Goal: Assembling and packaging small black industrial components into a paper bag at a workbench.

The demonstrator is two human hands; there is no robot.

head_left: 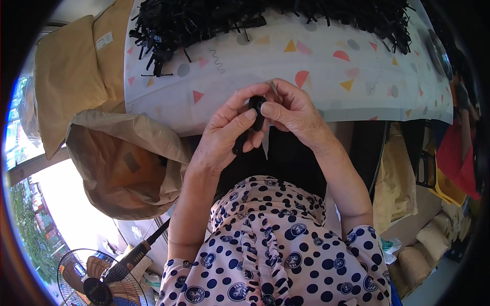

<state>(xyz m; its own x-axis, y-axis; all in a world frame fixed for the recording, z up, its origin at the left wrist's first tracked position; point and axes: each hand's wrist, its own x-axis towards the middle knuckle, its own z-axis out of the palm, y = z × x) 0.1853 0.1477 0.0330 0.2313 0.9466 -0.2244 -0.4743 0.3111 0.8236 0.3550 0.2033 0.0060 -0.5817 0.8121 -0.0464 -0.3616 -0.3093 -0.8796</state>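
My left hand [230,122] is closed around a small black plastic part [256,108], held up in front of my lap near the table's front edge. The part is rounded at the top, and a black end [239,145] shows below my fingers. My right hand [293,109] is closed too, its thumb pressed against the upper part of the black piece. A thin greyish strip [274,91] shows by the right fingertips; I cannot tell what it is. Along the table's far side lies a large heap of similar black parts [189,28].
The table has a white cloth [224,97] with coloured shapes. At left stand an open brown paper sack [127,117] and another brown sack [66,76]. A fan [97,285] is at lower left. At right are a yellow container [444,183] and a brown bag [395,183].
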